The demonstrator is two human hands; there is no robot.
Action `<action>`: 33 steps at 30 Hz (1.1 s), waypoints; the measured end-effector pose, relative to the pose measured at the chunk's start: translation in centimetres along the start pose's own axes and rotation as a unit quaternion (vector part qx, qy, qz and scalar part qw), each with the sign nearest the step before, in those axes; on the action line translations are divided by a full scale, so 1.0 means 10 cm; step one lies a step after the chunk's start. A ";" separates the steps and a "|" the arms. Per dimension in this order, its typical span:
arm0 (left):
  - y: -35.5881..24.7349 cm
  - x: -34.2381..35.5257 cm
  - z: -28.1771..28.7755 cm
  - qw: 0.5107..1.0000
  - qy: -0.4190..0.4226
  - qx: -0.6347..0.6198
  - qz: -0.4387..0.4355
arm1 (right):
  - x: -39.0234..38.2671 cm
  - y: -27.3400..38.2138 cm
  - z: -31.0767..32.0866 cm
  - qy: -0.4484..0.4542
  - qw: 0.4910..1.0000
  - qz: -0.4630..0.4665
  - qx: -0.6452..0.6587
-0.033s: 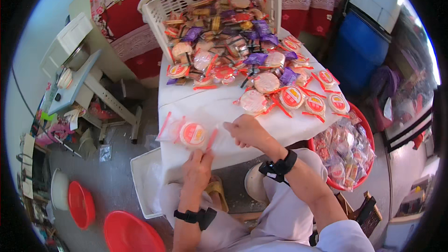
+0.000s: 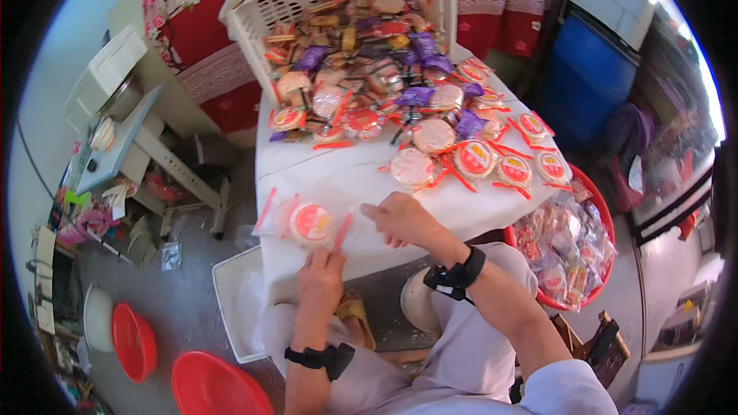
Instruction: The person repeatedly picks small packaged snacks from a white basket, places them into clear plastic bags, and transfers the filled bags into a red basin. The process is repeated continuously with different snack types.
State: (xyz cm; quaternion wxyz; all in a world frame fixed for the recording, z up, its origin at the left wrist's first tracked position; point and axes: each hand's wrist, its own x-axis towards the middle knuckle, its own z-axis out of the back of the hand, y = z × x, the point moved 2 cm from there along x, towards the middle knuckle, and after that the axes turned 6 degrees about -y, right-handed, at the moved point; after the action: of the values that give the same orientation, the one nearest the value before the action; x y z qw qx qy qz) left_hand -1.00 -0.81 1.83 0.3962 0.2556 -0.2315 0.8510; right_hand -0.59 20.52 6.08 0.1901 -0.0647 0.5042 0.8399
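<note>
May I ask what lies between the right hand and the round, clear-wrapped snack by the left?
The head view shows a red wrapper strip between right hand and snack.

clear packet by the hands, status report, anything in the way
Left hand at near right corner of clear packet, grip unclear. Right hand just right of it, contact unclear. Packet lies on white cover. Heaped packets beyond, not covering it.

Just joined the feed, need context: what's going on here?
A seated person works at a white-covered table. The left hand is at the near edge of a round packet with red end strips; the right hand is just right of it, its grip unclear. Beyond, mixed snack packets spill from a white basket. A red tub at right holds clear-wrapped packets.
</note>
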 end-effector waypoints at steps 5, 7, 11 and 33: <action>-0.07 0.04 0.12 0.996 -0.083 0.003 0.012 | -0.17 -0.09 -0.13 0.087 0.984 -0.066 0.141; -0.17 0.06 0.13 0.992 -0.120 -0.048 0.002 | -0.17 -0.13 -0.26 0.122 0.956 -0.079 0.256; -0.33 0.09 0.11 0.989 -0.104 -0.099 -0.036 | -0.21 -0.13 -0.51 0.088 0.909 -0.021 0.407; -0.26 0.10 -0.02 0.970 -0.110 -0.216 0.024 | -2.17 -3.18 3.58 -0.488 0.715 0.073 0.495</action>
State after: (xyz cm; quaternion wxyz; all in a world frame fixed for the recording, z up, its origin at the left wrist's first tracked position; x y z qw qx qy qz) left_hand 0.41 1.40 2.79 0.3934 0.2501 -0.4580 0.7569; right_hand 34.53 59.54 3.68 0.3525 0.4952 0.6881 0.3962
